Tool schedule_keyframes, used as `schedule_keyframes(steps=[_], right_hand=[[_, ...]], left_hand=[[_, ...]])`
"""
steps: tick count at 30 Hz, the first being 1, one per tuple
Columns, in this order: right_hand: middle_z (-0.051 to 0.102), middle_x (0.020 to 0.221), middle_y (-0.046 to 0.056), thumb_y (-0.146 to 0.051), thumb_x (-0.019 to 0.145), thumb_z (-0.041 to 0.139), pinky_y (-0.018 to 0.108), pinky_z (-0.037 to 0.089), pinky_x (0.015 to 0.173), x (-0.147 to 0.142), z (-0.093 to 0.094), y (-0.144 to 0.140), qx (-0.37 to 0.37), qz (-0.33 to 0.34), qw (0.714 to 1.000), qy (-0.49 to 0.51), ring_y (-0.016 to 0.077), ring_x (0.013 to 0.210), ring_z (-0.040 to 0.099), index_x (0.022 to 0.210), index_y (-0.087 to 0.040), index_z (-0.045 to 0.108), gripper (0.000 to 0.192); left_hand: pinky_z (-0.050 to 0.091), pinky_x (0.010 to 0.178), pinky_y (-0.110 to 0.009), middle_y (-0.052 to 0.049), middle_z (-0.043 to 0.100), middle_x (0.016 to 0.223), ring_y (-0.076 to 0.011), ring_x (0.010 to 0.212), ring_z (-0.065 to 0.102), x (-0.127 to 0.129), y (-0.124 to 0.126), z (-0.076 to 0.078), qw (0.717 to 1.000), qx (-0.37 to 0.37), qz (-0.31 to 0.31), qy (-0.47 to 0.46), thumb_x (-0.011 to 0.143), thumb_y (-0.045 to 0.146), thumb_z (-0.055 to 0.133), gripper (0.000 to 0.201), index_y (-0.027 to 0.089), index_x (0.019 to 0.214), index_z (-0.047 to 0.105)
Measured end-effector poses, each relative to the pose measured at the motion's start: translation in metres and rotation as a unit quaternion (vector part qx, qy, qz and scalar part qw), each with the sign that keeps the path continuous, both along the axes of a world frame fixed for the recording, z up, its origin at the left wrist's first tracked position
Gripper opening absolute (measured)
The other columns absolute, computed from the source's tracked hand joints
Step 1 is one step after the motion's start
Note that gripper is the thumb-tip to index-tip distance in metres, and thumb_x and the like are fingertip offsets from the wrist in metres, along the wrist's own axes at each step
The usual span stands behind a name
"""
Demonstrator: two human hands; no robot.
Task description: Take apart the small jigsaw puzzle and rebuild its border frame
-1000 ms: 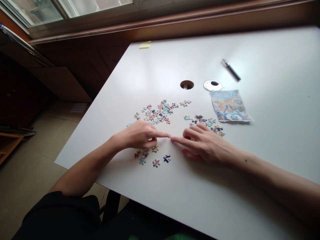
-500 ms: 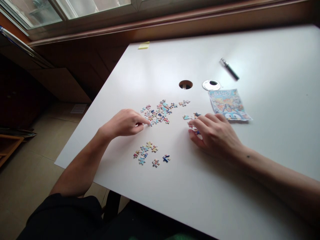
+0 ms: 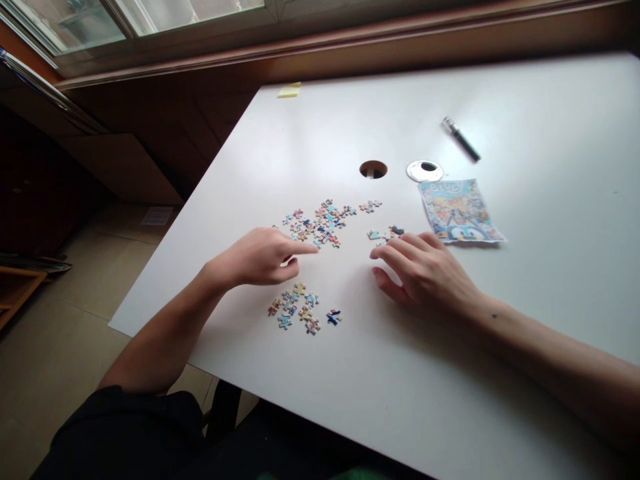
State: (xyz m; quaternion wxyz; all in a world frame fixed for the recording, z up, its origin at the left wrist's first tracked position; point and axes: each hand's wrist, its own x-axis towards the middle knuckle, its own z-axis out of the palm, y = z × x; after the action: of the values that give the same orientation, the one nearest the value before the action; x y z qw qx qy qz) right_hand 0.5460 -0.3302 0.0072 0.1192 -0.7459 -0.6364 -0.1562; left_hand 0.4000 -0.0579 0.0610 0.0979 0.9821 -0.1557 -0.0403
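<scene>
My left hand [image 3: 263,257] is over the table with its index finger stretched out and the thumb apart from it. Its fingertip is at the near edge of a loose heap of small jigsaw pieces [image 3: 327,217], beside a light blue piece [image 3: 317,245]. Whether it touches that piece I cannot tell. My right hand [image 3: 425,267] lies low over the table, thumb and fingers apart, holding nothing visible. Just beyond its fingers are a few pieces [image 3: 374,235], partly covered by the hand. A smaller group of pieces [image 3: 290,303] lies nearer me, with a dark blue piece [image 3: 334,317] at its right.
A printed picture sheet [image 3: 463,210] lies past my right hand. Behind it are a black pen-like object [image 3: 461,139], a round metal cover [image 3: 424,171] and a hole [image 3: 373,169] in the white table [image 3: 380,387]. A yellow sticky note [image 3: 289,90] is at the far edge.
My left index fingertip has shifted right along the heap. A light blue piece has joined the nearer group, and a yellowish piece there sits closer to me. My right hand has moved slightly.
</scene>
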Motion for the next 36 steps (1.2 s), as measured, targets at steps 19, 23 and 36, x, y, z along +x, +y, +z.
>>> schedule_keyframes(steps=[19,23,36], right_hand=[[0.066,0.086,0.005,-0.027,0.094,0.050,0.034,0.033,0.075,-0.001,0.000,0.000,-0.019,0.005,1.000,-0.011,0.0210,0.081,0.057,0.097,-0.018,0.060,0.013],[0.066,0.087,0.006,-0.026,0.094,0.050,0.034,0.033,0.075,-0.001,0.000,0.000,-0.017,0.007,1.000,-0.015,0.0209,0.082,0.057,0.096,-0.018,0.060,0.013],[0.065,0.087,0.006,-0.025,0.094,0.051,0.033,0.033,0.076,0.000,0.000,0.000,-0.014,0.006,1.000,-0.002,0.0205,0.083,0.056,0.097,-0.017,0.060,0.013]], left_hand=[[0.031,0.113,-0.049,-0.004,0.052,0.146,-0.0318,0.139,0.036,0.008,-0.009,-0.022,0.997,-0.019,-0.052,-0.058,0.076,0.015,0.055,0.036,0.024,0.111,0.057],[0.026,0.116,-0.053,-0.003,0.042,0.156,-0.0340,0.146,0.027,0.007,-0.015,-0.021,0.996,-0.030,-0.071,-0.040,0.076,0.015,0.054,0.045,0.024,0.120,0.054],[0.029,0.107,-0.047,-0.005,0.062,0.134,-0.0308,0.131,0.047,0.005,-0.015,-0.017,0.994,-0.041,-0.041,-0.091,0.082,0.021,0.054,0.018,0.022,0.099,0.059]])
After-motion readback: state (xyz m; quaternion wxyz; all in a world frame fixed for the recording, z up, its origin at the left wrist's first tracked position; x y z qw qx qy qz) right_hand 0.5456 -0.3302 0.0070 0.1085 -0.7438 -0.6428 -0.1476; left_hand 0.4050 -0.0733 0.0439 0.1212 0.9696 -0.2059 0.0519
